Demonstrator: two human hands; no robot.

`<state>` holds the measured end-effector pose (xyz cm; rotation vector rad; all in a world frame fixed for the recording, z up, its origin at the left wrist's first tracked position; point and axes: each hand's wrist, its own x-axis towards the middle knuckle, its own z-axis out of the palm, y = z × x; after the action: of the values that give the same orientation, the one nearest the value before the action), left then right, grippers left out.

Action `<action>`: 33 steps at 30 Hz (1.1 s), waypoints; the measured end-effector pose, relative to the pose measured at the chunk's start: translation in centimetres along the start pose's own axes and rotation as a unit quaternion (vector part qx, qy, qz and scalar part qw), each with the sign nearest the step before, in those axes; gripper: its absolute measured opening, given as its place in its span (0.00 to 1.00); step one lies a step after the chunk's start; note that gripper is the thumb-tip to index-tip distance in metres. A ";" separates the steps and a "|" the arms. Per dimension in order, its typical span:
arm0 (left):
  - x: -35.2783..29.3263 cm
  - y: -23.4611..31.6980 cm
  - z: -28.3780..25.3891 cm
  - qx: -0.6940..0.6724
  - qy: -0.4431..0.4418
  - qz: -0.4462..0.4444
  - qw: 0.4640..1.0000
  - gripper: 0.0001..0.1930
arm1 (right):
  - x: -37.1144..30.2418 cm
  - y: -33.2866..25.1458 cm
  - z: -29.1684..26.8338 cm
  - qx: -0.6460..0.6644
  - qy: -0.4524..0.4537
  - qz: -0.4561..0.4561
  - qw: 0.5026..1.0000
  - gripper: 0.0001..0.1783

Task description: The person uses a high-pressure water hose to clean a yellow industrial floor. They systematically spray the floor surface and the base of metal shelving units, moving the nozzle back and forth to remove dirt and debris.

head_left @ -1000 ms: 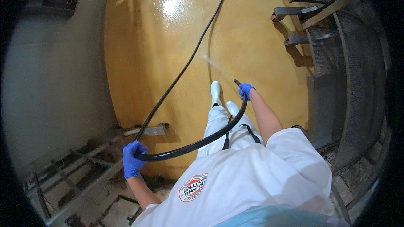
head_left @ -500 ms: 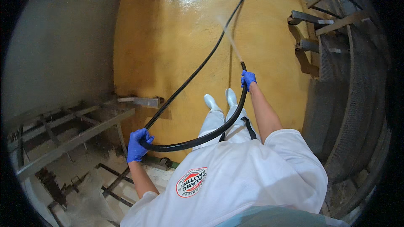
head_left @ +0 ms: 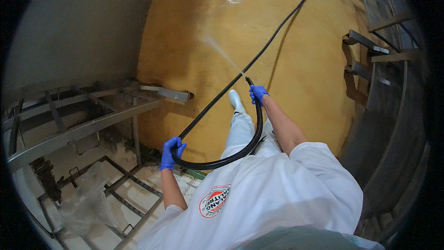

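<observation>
A black hose [head_left: 221, 162] bends in a wide loop in front of my body. My right hand [head_left: 258, 94], in a blue glove, grips it just behind its end, and a thin water spray [head_left: 225, 56] shoots from there toward the far left. My left hand [head_left: 172, 152], gloved in blue too, is closed round the hose farther back, at the bend. From the left hand the hose runs taut to the far right, above the wet yellow floor [head_left: 208, 83], and the spray crosses its line. One white boot [head_left: 235, 100] shows ahead of me; the other is hidden.
A metal frame [head_left: 92, 125] with crossbars stands at my left, a metal bar [head_left: 173, 94] jutting from it over the floor. Clear plastic sheeting [head_left: 88, 203] lies low at the near left. Along the right, metal arms [head_left: 363, 40] stick out beside dark mesh panels [head_left: 386, 129].
The spray has swung left and now crosses the hose's line. My right hand has shifted slightly left, my left hand slightly right. One boot has dropped from sight as the view turned.
</observation>
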<state>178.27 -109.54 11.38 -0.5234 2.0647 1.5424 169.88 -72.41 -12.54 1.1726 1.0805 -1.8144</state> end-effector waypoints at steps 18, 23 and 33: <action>14.2 0.6 -13.6 0.156 -0.025 0.209 0.965 0.14 | 6.7 -10.0 22.3 -0.077 -0.039 -0.086 0.993 0.14; 18.2 1.8 -14.5 0.156 -0.032 0.226 0.961 0.14 | 8.1 -13.6 25.6 -0.108 -0.064 -0.055 0.991 0.14; 26.8 6.4 -16.1 0.153 0.030 0.162 0.974 0.14 | 13.3 -26.9 30.2 -0.068 -0.061 -0.081 0.993 0.11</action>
<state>150.52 -123.29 3.82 -0.1212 2.4721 1.3472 131.54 -90.74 -10.66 0.9050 1.2364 -1.8771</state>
